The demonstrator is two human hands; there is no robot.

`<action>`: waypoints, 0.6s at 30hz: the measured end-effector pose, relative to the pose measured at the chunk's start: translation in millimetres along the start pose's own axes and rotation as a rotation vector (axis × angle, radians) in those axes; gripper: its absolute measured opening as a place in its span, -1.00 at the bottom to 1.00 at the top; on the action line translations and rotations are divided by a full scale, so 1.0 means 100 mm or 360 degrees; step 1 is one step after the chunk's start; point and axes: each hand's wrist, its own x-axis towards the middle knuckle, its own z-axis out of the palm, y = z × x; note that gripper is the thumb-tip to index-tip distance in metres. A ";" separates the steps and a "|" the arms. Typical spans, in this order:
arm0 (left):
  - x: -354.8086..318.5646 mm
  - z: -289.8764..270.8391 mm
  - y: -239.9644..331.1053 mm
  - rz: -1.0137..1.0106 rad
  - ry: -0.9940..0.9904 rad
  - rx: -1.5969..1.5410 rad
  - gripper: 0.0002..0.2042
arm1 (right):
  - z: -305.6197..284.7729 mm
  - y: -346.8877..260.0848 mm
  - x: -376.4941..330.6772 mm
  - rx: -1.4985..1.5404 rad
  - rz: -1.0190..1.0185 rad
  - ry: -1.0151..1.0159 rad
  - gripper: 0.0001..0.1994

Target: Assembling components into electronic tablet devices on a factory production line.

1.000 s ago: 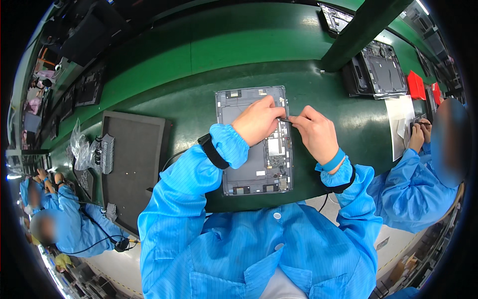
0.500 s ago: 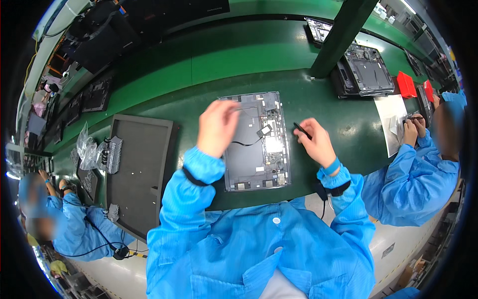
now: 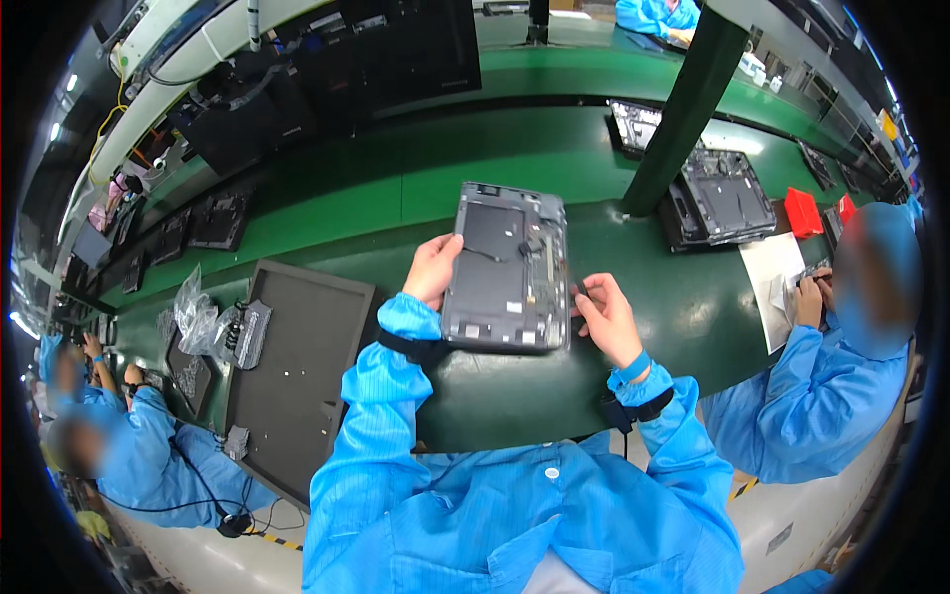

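Observation:
An opened laptop base [image 3: 500, 307] with a circuit board down its right side is tilted above the green bench before me, its near edge raised. My left hand [image 3: 432, 270] grips its left edge, thumb on top. A short black cable [image 3: 482, 254] lies across the upper part of the base, leading to a small dark piece near the board. Beside the right edge is my right hand [image 3: 607, 319], fingers bent and closed around a small black pen-like tool [image 3: 577, 290], mostly hidden by the fingers.
A large dark grey tray [image 3: 297, 346] stands to my left, with clear plastic bags [image 3: 196, 315] beyond it. Stacked laptop parts [image 3: 720, 198] sit at the far right by a green post [image 3: 683, 109]. Red bins [image 3: 803, 212] and a white sheet [image 3: 769, 287] lie near a co-worker [image 3: 802, 386].
My left hand has gone from over the laptop base to its left edge and taken hold; the base is now lifted and tilted. My right hand has moved closer to its right edge.

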 end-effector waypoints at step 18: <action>0.62 0.30 -0.03 0.0483 0.0726 -0.0302 -0.59 | -0.06 -0.09 -0.28 -0.0557 -0.0607 0.0212 -0.73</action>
